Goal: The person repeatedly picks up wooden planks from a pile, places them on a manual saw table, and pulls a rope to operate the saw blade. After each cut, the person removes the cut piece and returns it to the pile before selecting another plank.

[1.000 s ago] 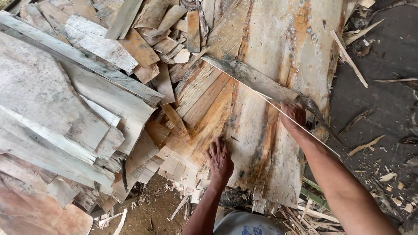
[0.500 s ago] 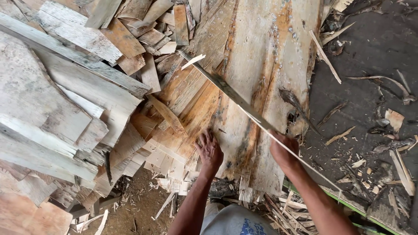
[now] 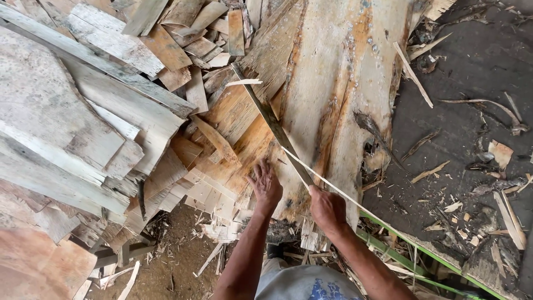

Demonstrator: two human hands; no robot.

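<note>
Our left hand (image 3: 266, 186) lies flat, fingers spread, palm down on the wide veneer sheet (image 3: 338, 83); its grip is wide, holding nothing, only pressing the wood. Our right hand (image 3: 327, 210) has its grip closed around the near end of a long thin strip (image 3: 272, 119), dark and weathered. The strip runs up and leftward from that hand across the sheet, its far end reaching the small offcuts (image 3: 200, 44) at the top of the heap. A paler sliver edge (image 3: 355, 200) runs from the right hand down toward the right.

To the left, a stack of grey boards (image 3: 72, 128), overlapping, tilted. Below it, broken pale scraps (image 3: 216, 211) on bare dirt. To the right, dark ground (image 3: 472, 111) strewn with bark and splinters. A green rail (image 3: 400, 253) shows near the right forearm.
</note>
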